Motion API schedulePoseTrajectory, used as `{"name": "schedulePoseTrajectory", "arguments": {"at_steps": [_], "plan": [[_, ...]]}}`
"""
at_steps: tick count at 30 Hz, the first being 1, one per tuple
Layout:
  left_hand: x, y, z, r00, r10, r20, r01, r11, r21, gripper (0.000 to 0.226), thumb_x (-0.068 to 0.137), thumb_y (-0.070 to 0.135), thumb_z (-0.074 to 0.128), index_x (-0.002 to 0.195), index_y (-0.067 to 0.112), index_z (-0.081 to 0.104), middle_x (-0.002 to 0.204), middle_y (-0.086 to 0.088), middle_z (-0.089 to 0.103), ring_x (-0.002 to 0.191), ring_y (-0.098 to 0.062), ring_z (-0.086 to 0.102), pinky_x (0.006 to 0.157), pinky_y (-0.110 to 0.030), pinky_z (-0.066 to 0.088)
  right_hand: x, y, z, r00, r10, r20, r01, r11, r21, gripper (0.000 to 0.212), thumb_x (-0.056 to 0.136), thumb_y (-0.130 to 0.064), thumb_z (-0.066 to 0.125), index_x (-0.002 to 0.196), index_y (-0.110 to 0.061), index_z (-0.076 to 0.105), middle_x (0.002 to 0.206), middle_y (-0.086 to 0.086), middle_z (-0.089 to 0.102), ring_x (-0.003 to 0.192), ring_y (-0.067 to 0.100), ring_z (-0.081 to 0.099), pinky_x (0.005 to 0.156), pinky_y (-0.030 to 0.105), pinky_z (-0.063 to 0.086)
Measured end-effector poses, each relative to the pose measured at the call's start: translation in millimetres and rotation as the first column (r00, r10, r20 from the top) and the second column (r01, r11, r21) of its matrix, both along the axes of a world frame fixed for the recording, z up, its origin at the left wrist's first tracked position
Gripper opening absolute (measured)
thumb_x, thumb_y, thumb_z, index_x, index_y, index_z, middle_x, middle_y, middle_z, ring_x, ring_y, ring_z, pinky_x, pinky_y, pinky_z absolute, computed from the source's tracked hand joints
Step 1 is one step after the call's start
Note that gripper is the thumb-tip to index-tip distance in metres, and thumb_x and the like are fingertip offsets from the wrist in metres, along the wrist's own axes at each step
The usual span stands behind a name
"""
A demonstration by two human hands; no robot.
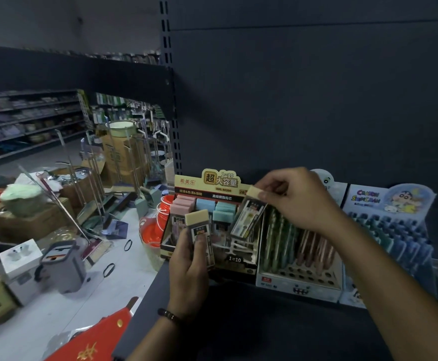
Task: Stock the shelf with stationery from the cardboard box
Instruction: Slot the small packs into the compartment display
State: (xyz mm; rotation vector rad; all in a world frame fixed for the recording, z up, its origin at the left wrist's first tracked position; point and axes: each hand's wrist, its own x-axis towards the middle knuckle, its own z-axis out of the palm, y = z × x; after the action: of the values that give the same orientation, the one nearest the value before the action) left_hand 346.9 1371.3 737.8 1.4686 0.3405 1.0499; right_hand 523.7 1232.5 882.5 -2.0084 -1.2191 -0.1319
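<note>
While the left hand (186,267) curls fingers and thumb round one yellow-topped pack (199,225), held upright at the lower middle of the frame, the right hand (298,201) pinches a second pack (249,217) by its top end, tilted over the display box (220,183). That box stands on the dark shelf (238,321) at centre, holding pink, blue and green packs. Just right of it stands a pen rack (298,277). Cardboard boxes (30,222) sit at middle left.
</note>
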Motion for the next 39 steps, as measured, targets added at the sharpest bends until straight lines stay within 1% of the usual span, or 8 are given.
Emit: {"name": "schedulePoseTrajectory", "arguments": {"at_steps": [6, 9, 12, 16, 25, 29, 34, 39], "plan": [[-0.8, -1.8, 1.5, 0.998, 0.044, -0.042, -0.043, 0.999, 0.024, 0.028, 0.11, 0.017, 0.046, 0.133, 0.024, 0.061, 0.121, 0.003, 0.074, 0.111, -0.018, 0.073, 0.086, -0.048, 0.064, -4.3, 8.7, -9.8, 0.987, -0.11, 0.115, 0.122, 0.986, -0.109, 0.015, 0.092, -0.017, 0.078, 0.099, -0.031, 0.08, 0.087, -0.02, 0.071, 0.083, -0.005, 0.064, 0.075, 0.02, 0.053], [-1.7, -4.9, 3.6, 0.998, 0.056, -0.037, -0.054, 0.998, 0.038, 0.027, 0.11, 0.012, 0.046, 0.128, 0.023, 0.062, 0.114, 0.005, 0.075, 0.098, -0.014, 0.074, 0.076, -0.033, 0.063, -6.4, 15.3, -16.0, 0.98, -0.125, 0.155, 0.146, 0.98, -0.136, 0.017, 0.091, -0.016, 0.076, 0.098, -0.031, 0.08, 0.09, -0.018, 0.072, 0.084, -0.002, 0.065, 0.078, 0.026, 0.057], [-1.5, -6.0, 4.8, 0.998, 0.035, -0.046, -0.033, 0.999, 0.039, 0.027, 0.11, 0.014, 0.047, 0.125, 0.03, 0.063, 0.113, 0.002, 0.074, 0.095, -0.023, 0.074, 0.067, -0.05, 0.064, -7.9, 19.5, -21.6, 0.977, -0.139, 0.164, 0.167, 0.971, -0.171, 0.02, 0.089, -0.015, 0.072, 0.098, -0.031, 0.08, 0.092, -0.015, 0.074, 0.087, 0.004, 0.067, 0.081, 0.034, 0.061], [-0.4, -4.6, 4.6, 0.996, 0.058, -0.067, -0.054, 0.996, 0.067, 0.027, 0.11, 0.012, 0.047, 0.125, 0.026, 0.065, 0.114, 0.004, 0.075, 0.102, -0.017, 0.073, 0.079, -0.044, 0.064, -7.4, 22.0, -22.7, 0.971, -0.156, 0.18, 0.193, 0.958, -0.212, 0.024, 0.089, -0.013, 0.069, 0.101, -0.031, 0.079, 0.097, -0.012, 0.075, 0.091, 0.009, 0.068, 0.083, 0.037, 0.062], [-1.1, -4.0, 2.2, 0.996, 0.012, -0.092, -0.008, 0.999, 0.051, 0.028, 0.11, 0.018, 0.049, 0.129, 0.031, 0.064, 0.118, 0.001, 0.075, 0.104, -0.027, 0.075, 0.073, -0.064, 0.062, -9.0, 29.7, -18.6, 0.952, -0.164, 0.258, 0.234, 0.935, -0.267, 0.02, 0.088, -0.019, 0.074, 0.102, -0.033, 0.076, 0.1, -0.008, 0.072, 0.095, 0.015, 0.066, 0.08, 0.038, 0.06], [-1.5, -3.5, 2.0, 0.997, 0.038, -0.073, -0.033, 0.997, 0.064, 0.027, 0.109, 0.014, 0.05, 0.132, 0.022, 0.063, 0.119, 0.003, 0.075, 0.109, -0.02, 0.073, 0.086, -0.053, 0.063, -17.1, 36.8, -19.4, 0.937, -0.151, 0.314, 0.252, 0.916, -0.311, 0.019, 0.089, -0.02, 0.076, 0.104, -0.032, 0.078, 0.104, -0.005, 0.07, 0.102, 0.018, 0.062, 0.082, 0.038, 0.057], [-1.9, -2.9, 0.7, 0.999, 0.011, -0.03, -0.01, 0.999, 0.039, 0.023, 0.108, 0.011, 0.053, 0.124, 0.025, 0.063, 0.116, -0.001, 0.074, 0.103, -0.029, 0.075, 0.075, -0.054, 0.064, -20.9, 37.2, -26.3, 0.903, -0.149, 0.404, 0.276, 0.92, -0.278, 0.011, 0.092, -0.027, 0.079, 0.102, -0.028, 0.082, 0.107, -0.002, 0.071, 0.109, 0.019, 0.06, 0.089, 0.039, 0.057], [0.0, -1.6, -0.3, 1.0, -0.001, -0.024, 0.003, 0.997, 0.078, 0.026, 0.106, 0.011, 0.055, 0.131, 0.015, 0.061, 0.122, -0.004, 0.074, 0.111, -0.023, 0.074, 0.086, -0.046, 0.064, -17.8, 35.4, -25.9, 0.913, -0.113, 0.391, 0.246, 0.919, -0.307, 0.014, 0.094, -0.033, 0.075, 0.105, -0.03, 0.083, 0.108, -0.005, 0.072, 0.111, 0.018, 0.056, 0.092, 0.039, 0.055]]}}
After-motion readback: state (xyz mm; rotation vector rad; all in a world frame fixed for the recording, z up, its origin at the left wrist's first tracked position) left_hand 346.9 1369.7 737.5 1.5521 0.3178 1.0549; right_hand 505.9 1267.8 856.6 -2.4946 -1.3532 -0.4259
